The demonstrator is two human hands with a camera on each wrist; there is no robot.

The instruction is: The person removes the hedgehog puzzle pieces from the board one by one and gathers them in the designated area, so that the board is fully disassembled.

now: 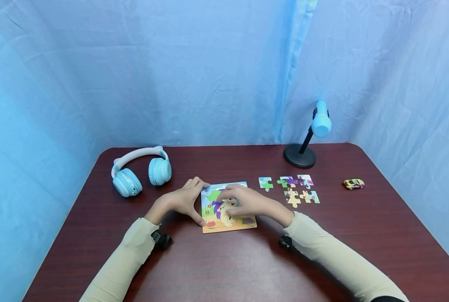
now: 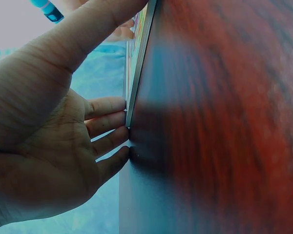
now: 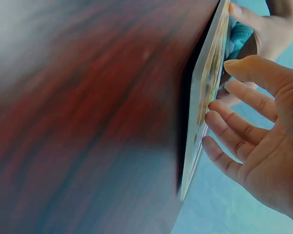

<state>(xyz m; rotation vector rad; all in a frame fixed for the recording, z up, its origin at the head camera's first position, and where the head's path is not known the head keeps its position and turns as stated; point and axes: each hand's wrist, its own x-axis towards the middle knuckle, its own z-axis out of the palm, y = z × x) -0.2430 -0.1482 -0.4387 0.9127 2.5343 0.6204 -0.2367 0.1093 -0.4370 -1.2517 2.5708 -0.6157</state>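
Note:
A square jigsaw puzzle board (image 1: 229,223) with a colourful cartoon picture lies flat on the table. My left hand (image 1: 188,200) rests at its left side, thumb by the near left corner and fingertips by the far one. In the left wrist view the fingers (image 2: 107,124) extend straight to the table beside the board's edge. Over the middle of the picture is my right hand (image 1: 248,201), covering part of it. Its fingertips are right at the puzzle's surface in the right wrist view, thumb (image 3: 254,70) apart from the fingers, with nothing seen between them.
Several loose puzzle pieces (image 1: 293,197) lie right of the board. Blue cat-ear headphones (image 1: 126,183) sit at the back left. A blue microphone (image 1: 321,125) on a black stand (image 1: 299,156) stands at the back right, near a small yellow toy car (image 1: 354,183). Blue curtains (image 1: 194,75) surround the table.

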